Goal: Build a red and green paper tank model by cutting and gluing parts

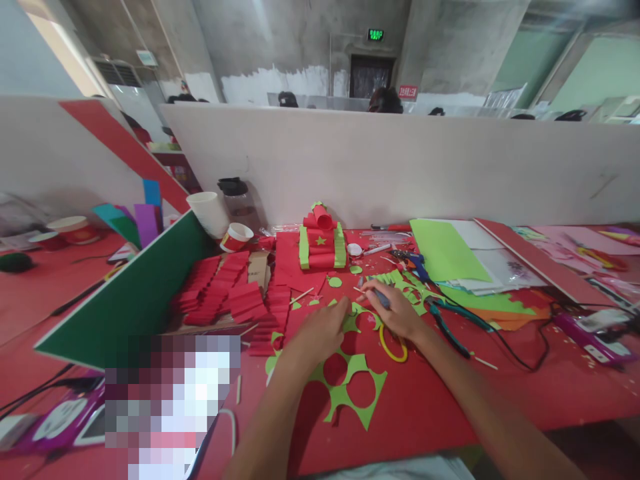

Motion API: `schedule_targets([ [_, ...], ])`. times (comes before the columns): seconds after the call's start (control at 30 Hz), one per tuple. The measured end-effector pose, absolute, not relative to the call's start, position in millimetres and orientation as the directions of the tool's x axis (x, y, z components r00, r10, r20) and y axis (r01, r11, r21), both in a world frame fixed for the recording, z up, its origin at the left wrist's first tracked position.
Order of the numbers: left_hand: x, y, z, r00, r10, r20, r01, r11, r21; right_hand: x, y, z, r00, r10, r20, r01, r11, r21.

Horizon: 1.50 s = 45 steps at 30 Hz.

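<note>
My left hand [323, 331] is closed in a pinch over green paper with round holes cut in it [356, 365]; whatever its fingers hold is hidden. To its right, my right hand [397, 310] is closed around a small tool with a dark blue-grey handle [383, 299]. A yellow loop handle [393, 347], like that of scissors, lies just below my right palm. Beyond both hands stands a red and green paper model [321, 243] with a star on its front and a red tube on top. A green paper disc [335, 282] lies between the model and my hands.
Folded red paper strips [220, 290] fill the left side beside a green board [135, 293]. At right are teal-handled pliers [450, 327], a blue glue gun [417, 263] with its cable, and green sheets [445, 250]. A pixelated bright screen [190, 393] is front left.
</note>
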State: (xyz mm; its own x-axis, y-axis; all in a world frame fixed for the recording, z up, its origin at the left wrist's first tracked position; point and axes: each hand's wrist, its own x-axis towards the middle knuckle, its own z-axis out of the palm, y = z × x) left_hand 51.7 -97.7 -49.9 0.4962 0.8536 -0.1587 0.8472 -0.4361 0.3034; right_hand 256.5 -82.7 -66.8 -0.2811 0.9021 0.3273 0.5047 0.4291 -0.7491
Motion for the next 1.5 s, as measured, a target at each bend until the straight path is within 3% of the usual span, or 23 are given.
schedule_targets([
  [0.2,51.8,-99.0,-49.9,0.522,0.839,-0.152,0.835,-0.467,0.292,250.8,-82.5,-74.4,-0.452,0.846,0.282,0.644,0.528,-0.553],
  [0.4,65.5,-110.0,-50.4,0.520,0.854,-0.025,0.843,-0.509,0.172,251.1,-80.4,-79.7,-0.452,0.848,0.277,0.679,0.528,-0.510],
  [0.53,83.3,-120.7,-55.7,0.469,0.882,-0.048,0.882,-0.466,0.066,251.0,-79.5,-79.8,-0.458,0.845,0.277,0.670,0.533,-0.517],
  [0.8,101.8,-134.6,-67.5,0.430,0.902,0.028,0.901,-0.428,-0.064,248.9,-76.6,-80.3,-0.421,0.865,0.272,0.629,0.495,-0.599],
  [1.03,104.8,-133.5,-72.8,0.430,0.902,0.032,0.901,-0.427,-0.082,247.8,-76.2,-79.3,-0.383,0.887,0.256,0.595,0.449,-0.667],
  [1.3,105.9,-134.8,-64.8,0.442,0.897,0.012,0.894,-0.440,-0.084,251.2,-69.6,-81.3,-0.235,0.949,0.211,0.278,0.274,-0.921],
  [1.5,107.1,-136.2,-63.8,0.437,0.899,-0.020,0.895,-0.437,-0.094,254.3,-63.1,-82.3,-0.246,0.964,0.104,0.277,0.173,-0.945],
])
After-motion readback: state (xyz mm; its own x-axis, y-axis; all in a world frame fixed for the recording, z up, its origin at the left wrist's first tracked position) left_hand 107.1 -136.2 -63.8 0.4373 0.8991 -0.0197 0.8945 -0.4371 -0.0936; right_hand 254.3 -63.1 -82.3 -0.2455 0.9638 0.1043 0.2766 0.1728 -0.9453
